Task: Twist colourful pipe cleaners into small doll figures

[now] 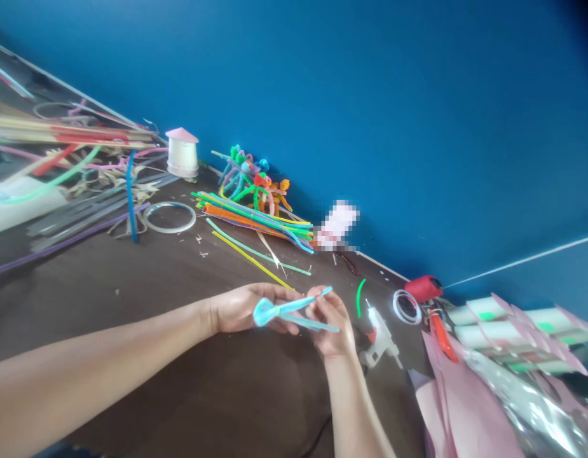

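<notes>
A light blue bent pipe cleaner point(296, 312) with a rounded looped head and two long loose ends is between my hands, above the dark table. My left hand point(248, 308) is turned palm up and holds it by the looped end, with the fingers behind it. My right hand point(332, 321) pinches one of the loose ends between thumb and fingers; the other end sticks out to the right. Beyond my hands lie a yellow pipe cleaner point(248, 257) and a pale green pipe cleaner point(255, 245).
A bundle of coloured pipe cleaners point(255, 219) and several small pipe-cleaner figures point(260, 181) lie near the blue wall. To the right are a white glue gun point(382, 337), wire coil point(407, 307), red spool point(423, 289) and pink sheets point(465, 401). A pink-roofed cup point(182, 156) stands left.
</notes>
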{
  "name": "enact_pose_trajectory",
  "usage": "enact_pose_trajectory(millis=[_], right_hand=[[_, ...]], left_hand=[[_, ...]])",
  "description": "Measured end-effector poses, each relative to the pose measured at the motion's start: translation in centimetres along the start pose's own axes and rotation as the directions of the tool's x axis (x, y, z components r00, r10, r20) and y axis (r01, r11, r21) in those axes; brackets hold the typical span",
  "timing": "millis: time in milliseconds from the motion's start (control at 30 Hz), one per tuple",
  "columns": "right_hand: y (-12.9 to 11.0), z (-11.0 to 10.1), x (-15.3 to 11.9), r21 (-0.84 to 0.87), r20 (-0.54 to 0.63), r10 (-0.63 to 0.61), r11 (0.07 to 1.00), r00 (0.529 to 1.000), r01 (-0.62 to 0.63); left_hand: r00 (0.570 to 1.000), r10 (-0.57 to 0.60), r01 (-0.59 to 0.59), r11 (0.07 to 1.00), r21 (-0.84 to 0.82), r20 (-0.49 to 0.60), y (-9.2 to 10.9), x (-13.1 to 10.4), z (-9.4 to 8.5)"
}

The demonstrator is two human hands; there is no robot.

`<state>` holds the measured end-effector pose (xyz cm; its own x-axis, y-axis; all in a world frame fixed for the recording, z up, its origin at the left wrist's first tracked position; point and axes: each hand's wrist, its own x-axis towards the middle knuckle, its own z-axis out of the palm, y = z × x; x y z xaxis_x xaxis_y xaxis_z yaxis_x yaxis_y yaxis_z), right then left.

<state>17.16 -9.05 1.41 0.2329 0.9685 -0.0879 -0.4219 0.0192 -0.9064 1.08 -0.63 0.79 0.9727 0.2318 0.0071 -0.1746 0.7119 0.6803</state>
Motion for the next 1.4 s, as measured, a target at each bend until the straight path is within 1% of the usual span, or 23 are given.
enact_pose_trajectory(millis=[67, 133, 233, 300, 400, 467, 567, 700, 867, 933, 1033, 1200, 1367, 1400], right_hand=[[-0.1, 0.2, -0.2, -0.050, 0.076, 0.048, 0.998, 0.996, -0.044], [0.0, 0.6, -0.4, -0.134, 0.117, 0.086, 0.988, 0.989, -0.070], [0.0, 1.0, -0.6, -0.272, 0.153, 0.129, 0.959, 0.980, -0.084], [0.1, 1.0, -0.5, -0.345, 0.165, 0.149, 0.935, 0.975, -0.084], [0.2, 0.7, -0.5, -0.412, 0.152, 0.144, 0.908, 0.978, -0.070], [0.3, 0.6, -0.4, -0.424, 0.141, 0.134, 0.903, 0.981, -0.062], [0.5, 0.6, -0.3, -0.428, 0.121, 0.125, 0.902, 0.985, -0.062], [0.6, 0.8, -0.2, -0.451, 0.058, 0.097, 0.891, 0.994, -0.060], [0.6, 0.9, -0.1, -0.474, 0.003, 0.051, 0.880, 0.999, -0.044], [0.5, 1.0, -0.1, -0.519, -0.012, 0.019, 0.854, 1.000, -0.023], [0.3, 1.5, -0.3, -0.631, -0.006, -0.069, 0.774, 0.998, 0.050], [0.0, 2.5, -1.0, -0.805, 0.032, -0.237, 0.570, 0.971, 0.165], [0.1, 2.5, -1.1, -0.910, 0.086, -0.322, 0.361, 0.943, 0.206], [0.1, 2.4, -1.1, -0.918, 0.099, -0.332, 0.333, 0.938, 0.215]], left_hand=[[0.994, -0.050, 0.050, 0.999, -0.005, -0.099, 0.0, 0.2, 0.0], [0.981, -0.063, 0.077, 0.995, 0.071, -0.181, -0.2, 0.3, -0.1], [0.974, -0.095, 0.137, 0.970, 0.200, -0.206, -0.4, 0.4, -0.4], [0.971, -0.117, 0.161, 0.965, 0.208, -0.209, -0.5, 0.4, -0.5], [0.961, -0.125, 0.172, 0.968, 0.180, -0.245, -0.4, 0.4, -0.6], [0.955, -0.135, 0.186, 0.966, 0.179, -0.265, -0.2, 0.5, -0.7], [0.947, -0.144, 0.211, 0.953, 0.216, -0.286, 0.0, 0.5, -0.6], [0.947, -0.161, 0.241, 0.927, 0.286, -0.276, -0.1, 0.5, -0.6], [0.954, -0.074, 0.182, 0.913, 0.364, -0.290, -0.3, 0.5, -0.4], [0.951, -0.044, 0.168, 0.904, 0.393, -0.305, -0.2, 0.5, -0.2], [0.943, 0.004, 0.155, 0.879, 0.450, -0.333, -0.1, 0.5, 0.2], [0.935, 0.053, 0.158, 0.824, 0.545, -0.351, -0.1, 0.6, 0.4], [0.939, 0.046, 0.173, 0.793, 0.585, -0.340, -0.2, 0.6, 0.5], [0.938, 0.043, 0.176, 0.795, 0.581, -0.343, -0.2, 0.6, 0.6]])
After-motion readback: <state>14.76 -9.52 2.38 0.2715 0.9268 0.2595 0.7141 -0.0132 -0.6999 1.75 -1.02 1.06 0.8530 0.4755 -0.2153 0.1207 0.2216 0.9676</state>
